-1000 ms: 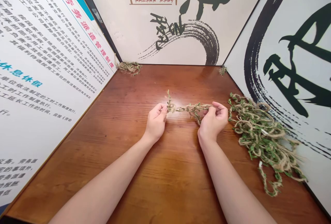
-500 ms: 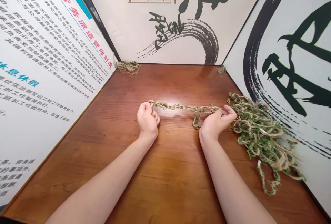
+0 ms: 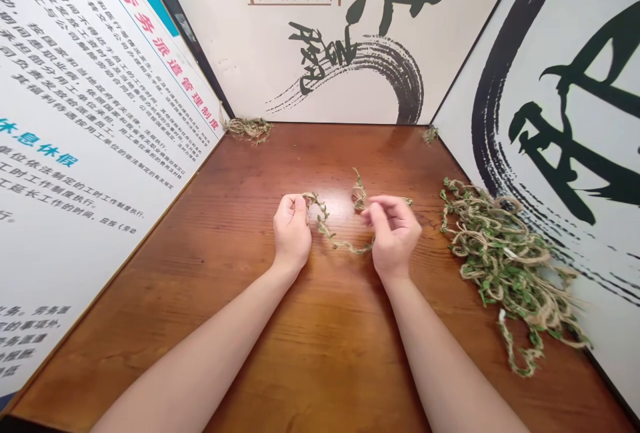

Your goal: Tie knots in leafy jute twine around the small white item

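Note:
A thin strand of jute twine with small green leaves (image 3: 345, 246) sags in a loose curve between my hands, with one short end sticking up near my right hand. My left hand (image 3: 292, 232) is curled around the strand's left part. My right hand (image 3: 393, 236) pinches it with partly curled fingers, and the fingers hide a short stretch. To the right of my right hand lies a large tangled heap of the same leafy twine (image 3: 507, 263), not touching either hand.
Both forearms rest over a reddish-brown wooden tabletop (image 3: 325, 353). Printed panels with Chinese text and ink brush characters stand along the left (image 3: 90, 106), back (image 3: 320, 53) and right (image 3: 575, 120) edges. Small twine bunches (image 3: 247, 130) (image 3: 429, 134) sit in the back corners.
My hands have moved closer together, the right one shifting left away from the heap. The strand, nearly straight and level before, now sags in a loose curve.

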`<act>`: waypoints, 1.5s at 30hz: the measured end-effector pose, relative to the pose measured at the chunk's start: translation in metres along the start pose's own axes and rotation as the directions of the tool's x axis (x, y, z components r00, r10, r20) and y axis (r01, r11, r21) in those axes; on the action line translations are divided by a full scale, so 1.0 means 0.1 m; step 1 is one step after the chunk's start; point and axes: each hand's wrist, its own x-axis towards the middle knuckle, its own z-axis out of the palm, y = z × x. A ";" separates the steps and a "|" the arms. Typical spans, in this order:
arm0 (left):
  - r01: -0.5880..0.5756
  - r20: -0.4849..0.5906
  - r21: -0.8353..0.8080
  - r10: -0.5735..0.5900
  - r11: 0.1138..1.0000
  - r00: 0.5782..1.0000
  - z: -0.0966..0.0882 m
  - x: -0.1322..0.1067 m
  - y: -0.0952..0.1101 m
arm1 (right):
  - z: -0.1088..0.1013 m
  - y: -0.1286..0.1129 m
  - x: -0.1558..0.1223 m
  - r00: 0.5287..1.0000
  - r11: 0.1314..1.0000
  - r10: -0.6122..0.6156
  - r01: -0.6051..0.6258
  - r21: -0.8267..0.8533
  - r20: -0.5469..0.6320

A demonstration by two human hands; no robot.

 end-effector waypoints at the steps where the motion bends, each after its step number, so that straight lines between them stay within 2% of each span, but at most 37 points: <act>1: -0.009 -0.014 0.002 0.009 1.000 1.000 0.00 0.01 -0.01 | 0.00 -0.03 -0.01 0.974 0.980 0.139 -0.161 0.116 0.178; 2: -0.020 -0.026 0.004 0.021 1.000 0.999 0.00 0.01 -0.01 | -0.01 -0.07 -0.01 0.900 0.917 0.261 -0.344 0.201 0.349; 4: -0.038 -0.031 0.015 0.038 0.999 0.999 0.00 0.02 -0.02 | -0.04 -0.12 0.01 0.682 0.709 0.386 -0.650 0.273 0.621; 6: -0.065 -0.026 0.045 0.066 0.997 0.997 0.00 0.01 -0.02 | -0.06 -0.15 0.03 0.464 0.541 0.378 -0.813 0.215 0.801; 7: -0.087 -0.023 0.070 0.089 0.994 0.996 0.00 0.00 -0.02 | -0.07 -0.16 0.04 0.368 0.494 0.367 -0.855 0.156 0.855; 8: -0.119 -0.020 0.102 0.121 0.988 0.992 0.00 -0.01 -0.02 | -0.07 -0.16 0.04 0.296 0.468 0.366 -0.878 0.101 0.882; 9: -0.159 -0.013 0.140 0.162 0.977 0.987 0.00 -0.03 -0.01 | -0.05 -0.16 0.04 0.258 0.456 0.379 -0.888 0.063 0.889; 10: -0.208 0.004 0.184 0.211 0.961 0.978 0.00 -0.05 0.00 | -0.03 -0.15 0.03 0.250 0.454 0.402 -0.890 0.046 0.881; 13: -0.346 0.111 0.302 0.328 0.888 0.938 -0.01 -0.13 0.02 | 0.02 -0.08 0.03 0.276 0.444 0.460 -0.895 0.051 0.844; 15: -0.412 0.209 0.342 0.359 0.845 0.909 -0.02 -0.18 0.03 | 0.04 -0.04 0.04 0.292 0.418 0.488 -0.905 0.074 0.822; 18: -0.451 0.401 0.328 0.309 0.830 0.862 -0.03 -0.22 0.03 | 0.04 0.01 0.07 0.327 0.401 0.494 -0.908 0.123 0.806; 20: -0.428 0.480 0.311 0.248 0.849 0.841 -0.03 -0.24 0.03 | 0.03 0.01 0.09 0.364 0.411 0.484 -0.898 0.161 0.796; 22: -0.396 0.479 0.331 0.210 0.856 0.853 -0.02 -0.23 0.03 | 0.03 0.00 0.10 0.439 0.433 0.505 -0.874 0.222 0.743; 26: -0.367 0.462 0.447 0.141 0.816 0.876 0.00 -0.21 0.05 | 0.06 -0.03 0.11 0.594 0.510 0.558 -0.796 0.326 0.579; 31: -0.440 0.548 0.499 0.121 0.747 0.828 0.01 -0.18 0.07 | 0.12 0.05 0.10 0.766 0.649 0.508 -0.641 0.411 0.393; 34: -0.481 0.544 0.545 0.147 0.687 0.826 0.02 -0.19 0.07 | 0.13 0.13 0.09 0.845 0.753 0.431 -0.531 0.389 0.317; 37: -0.501 0.505 0.630 0.177 0.593 0.845 0.02 -0.22 0.07 | 0.13 0.20 0.08 0.902 0.863 0.333 -0.409 0.297 0.275; 39: -0.499 0.487 0.708 0.165 0.500 0.857 0.03 -0.24 0.08 | 0.13 0.23 0.08 0.924 0.902 0.283 -0.348 0.257 0.258; 43: -0.468 0.472 0.849 0.048 0.246 0.880 0.06 -0.28 0.11 | 0.14 0.26 0.08 0.920 0.905 0.276 -0.346 0.248 0.277; 45: -0.470 0.480 0.865 -0.020 0.175 0.877 0.07 -0.28 0.14 | 0.14 0.27 0.08 0.914 0.898 0.286 -0.360 0.252 0.289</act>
